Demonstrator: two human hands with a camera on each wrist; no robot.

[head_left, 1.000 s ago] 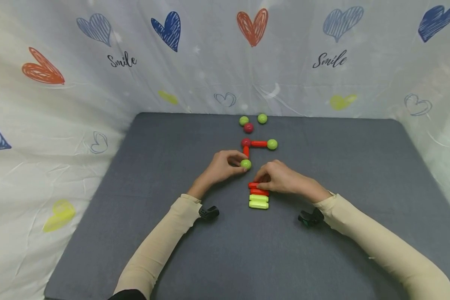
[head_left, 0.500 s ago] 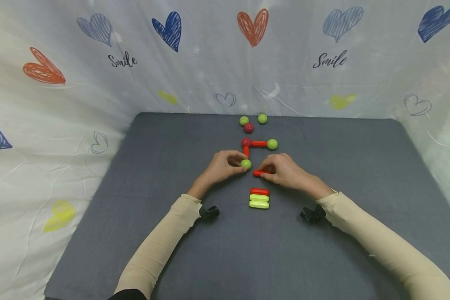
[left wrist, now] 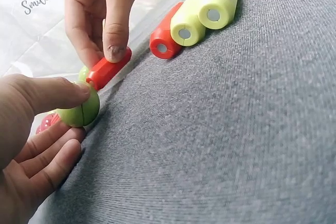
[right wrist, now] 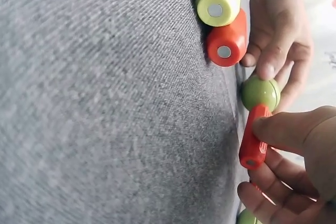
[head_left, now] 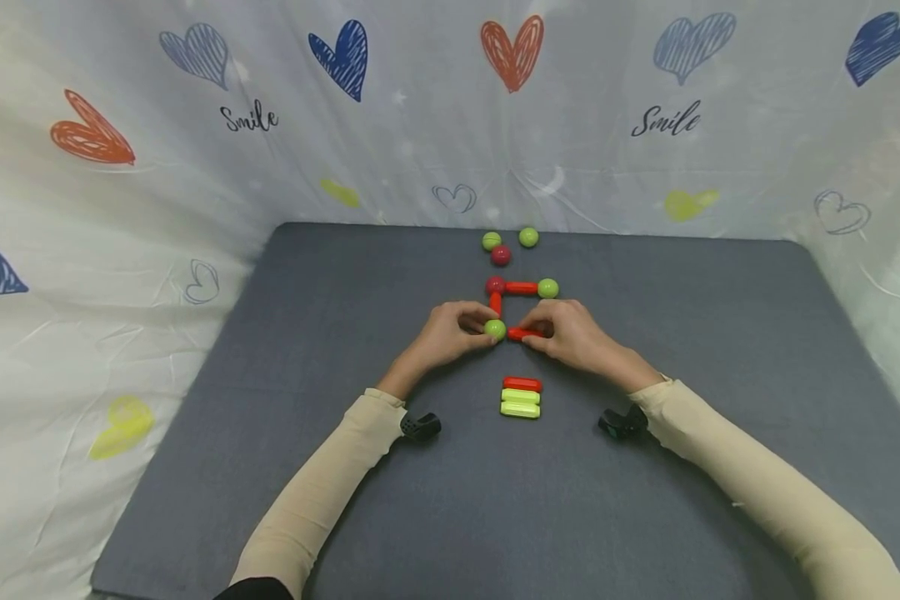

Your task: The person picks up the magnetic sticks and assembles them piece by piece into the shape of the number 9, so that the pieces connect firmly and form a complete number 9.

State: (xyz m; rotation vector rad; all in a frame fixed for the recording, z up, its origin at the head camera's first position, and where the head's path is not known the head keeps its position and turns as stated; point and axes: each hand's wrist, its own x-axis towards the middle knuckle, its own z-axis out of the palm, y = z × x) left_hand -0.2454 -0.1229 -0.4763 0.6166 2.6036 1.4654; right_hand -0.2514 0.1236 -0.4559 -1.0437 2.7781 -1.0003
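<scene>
My left hand pinches a green ball between thumb and fingers. From this ball a red magnetic rod runs back to a red ball. Another red rod extends right from the red ball to a second green ball. Between the thumb and fingers of my right hand is a loose red magnetic rod, lying crosswise. Its near end is right at the held green ball in the right wrist view.
In front of the hands lie a red rod and two yellow rods, side by side, with silver discs in their ends. Two more green balls and a red ball rest near the back edge of the grey table.
My right hand has picked the farthest red rod off the row and carried it away from me, up beside the green ball. The left hand has stayed on that ball.
</scene>
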